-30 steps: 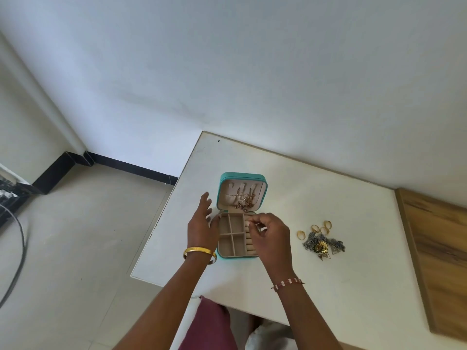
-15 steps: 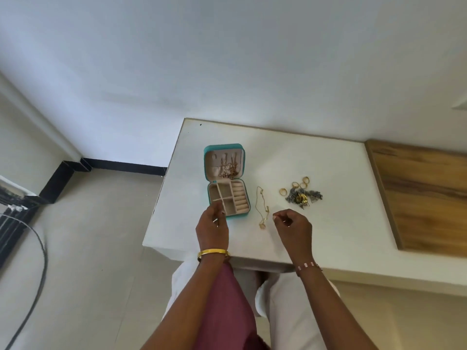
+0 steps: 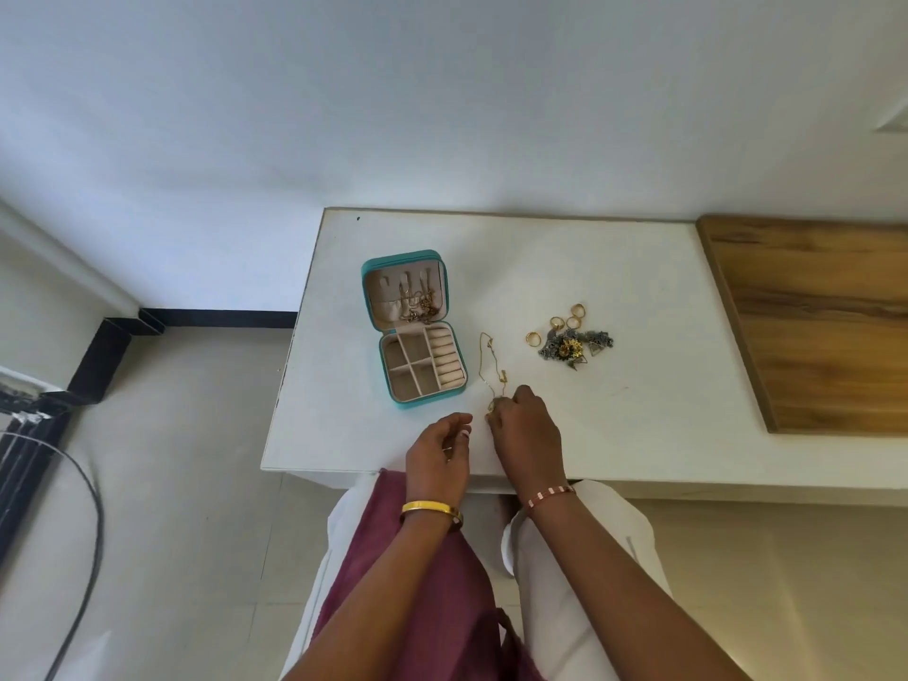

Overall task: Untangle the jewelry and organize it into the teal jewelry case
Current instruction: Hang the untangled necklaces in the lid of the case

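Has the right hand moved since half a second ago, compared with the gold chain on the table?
Yes. The right hand went left to the near end of the gold chain and now touches it.

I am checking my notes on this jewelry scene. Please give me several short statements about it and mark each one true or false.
1. The teal jewelry case stands open on the white table. True.
2. The right hand touches the near end of the gold chain. True.
3. The gold rings sit in the case's ring rolls. False: they lie on the table beside the grey tangle of jewelry.
4. The left hand holds the case. False: it is apart from it, fingers loosely curled.
5. The gold chain lies between the case and the tangle. True.
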`<state>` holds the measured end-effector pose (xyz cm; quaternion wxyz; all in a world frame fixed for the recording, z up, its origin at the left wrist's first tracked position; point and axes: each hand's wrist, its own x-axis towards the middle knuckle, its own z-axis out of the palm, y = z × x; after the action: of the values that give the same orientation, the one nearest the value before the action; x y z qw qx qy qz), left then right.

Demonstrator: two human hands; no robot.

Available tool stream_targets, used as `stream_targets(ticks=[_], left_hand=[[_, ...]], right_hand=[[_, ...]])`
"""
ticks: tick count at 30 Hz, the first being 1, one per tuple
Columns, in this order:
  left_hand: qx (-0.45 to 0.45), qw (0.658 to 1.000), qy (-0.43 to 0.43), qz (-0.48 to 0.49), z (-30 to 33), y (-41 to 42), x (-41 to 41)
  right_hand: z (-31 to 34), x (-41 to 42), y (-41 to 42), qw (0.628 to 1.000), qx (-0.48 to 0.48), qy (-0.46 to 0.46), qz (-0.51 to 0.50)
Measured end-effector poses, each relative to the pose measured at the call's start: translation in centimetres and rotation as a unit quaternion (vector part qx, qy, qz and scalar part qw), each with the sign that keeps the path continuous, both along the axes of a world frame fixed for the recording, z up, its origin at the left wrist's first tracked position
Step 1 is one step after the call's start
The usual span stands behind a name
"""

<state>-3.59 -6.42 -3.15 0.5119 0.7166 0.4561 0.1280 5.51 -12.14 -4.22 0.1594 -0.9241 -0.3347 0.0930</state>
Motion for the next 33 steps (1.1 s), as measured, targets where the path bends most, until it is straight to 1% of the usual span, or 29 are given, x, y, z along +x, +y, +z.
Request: stream_targets(ticks=[1, 4, 6, 9, 12, 14, 16, 19, 22, 27, 30, 33], left_hand=[[0.0, 1.0, 0.002, -0.002, -0.1, 0.0, 0.1], [-0.003, 1.0, 0.007, -0.003, -0.3, 0.1, 0.3], [-0.007, 1.0, 0.005, 0.001, -0.3, 0.1, 0.3], [-0.01, 1.0, -0.004, 0.003, 0.0, -0.1, 0.2], [-0.004, 1.0, -0.011, -0.001, 0.9, -0.5, -0.2], [-0.002, 1.0, -0.012, 0.004, 1.5, -0.6, -0.5], [0.003, 1.0, -0.017, 0.013, 2.4, -0.7, -0.9], [0.011, 0.998, -0.046, 0.03, 4.4, -0.8, -1.1], [0.038, 0.994, -0.098, 0.028, 7.3, -1.0, -0.9], [0.081, 0.985, -0.151, -0.031, 11.9, -1.7, -0.6], [0.065, 0.978, -0.189, -0.064, 14.2, -2.4, -1.0], [0.013, 0.965, -0.249, -0.081, 16.1, -3.3, -2.0]], right_hand=[[0.2, -0.1, 0.2, 1.0, -0.01, -0.009, 0.013], [0.3, -0.4, 0.5, 0.998, 0.005, -0.039, 0.043], [0.5, -0.5, 0.4, 0.999, 0.025, -0.014, 0.032], [1.0, 0.1, 0.0, 0.992, 0.08, 0.086, -0.045], [3.1, 0.5, -0.2, 0.963, 0.16, 0.184, -0.118], [4.9, 0.8, -0.4, 0.941, 0.198, 0.242, -0.128], [7.0, 0.9, -0.8, 0.933, 0.215, 0.266, -0.112], [10.0, 1.1, -1.4, 0.942, 0.216, 0.25, -0.059], [13.1, 0.6, -2.2, 0.942, 0.229, 0.243, -0.021], [18.0, -0.7, -3.6, 0.945, 0.233, 0.226, 0.033], [20.6, -1.6, -4.4, 0.946, 0.244, 0.207, 0.06], [22.6, -2.3, -5.3, 0.944, 0.257, 0.191, 0.079]])
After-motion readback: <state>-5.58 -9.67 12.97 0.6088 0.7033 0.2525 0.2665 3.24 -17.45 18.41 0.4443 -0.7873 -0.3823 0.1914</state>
